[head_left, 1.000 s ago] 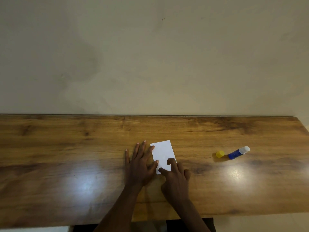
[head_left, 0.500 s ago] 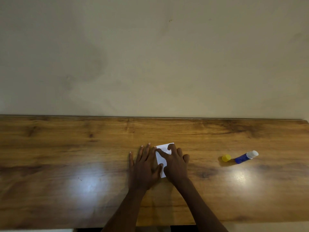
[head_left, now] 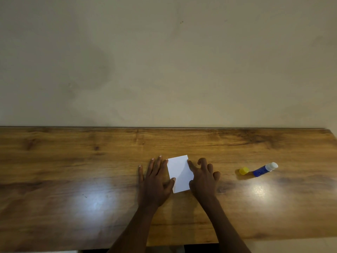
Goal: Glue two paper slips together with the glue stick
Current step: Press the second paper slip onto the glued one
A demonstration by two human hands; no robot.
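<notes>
On the table: near the front edge of the wooden table (head_left: 73, 161), a white paper rectangle (head_left: 179, 172) lies flat between two bare hands. Only one outline shows, so I judge that the two slips sit one on the other with edges matched; I cannot make out a seam.

Left hand: the left hand (head_left: 155, 181) lies palm down beside the paper's left edge, fingers spread and empty, thumb tip resting on that edge. It seems placed as a stop, so the slips cannot slide while they are pressed.

Right hand: the right hand (head_left: 202, 178) is at the paper's right edge, fingers loosely curled and gripping nothing, forefinger tip touching the upper right corner. That looks like rubbing down or checking a corner, where a glued sheet would lift first.

Glue stick: the blue glue stick (head_left: 265, 169) lies on its side well to the right, white end pointing away, apart from both hands. Laid aside like this, it seems done with.

Cap: the yellow cap (head_left: 243, 170) sits just beside the stick's blue end, off it, so I take the stick to be open and liable to dry out.

Stage: my guess is the pressing step, late in the job.

Risk: a sideways push could shift the top slip before the glue holds.
</notes>
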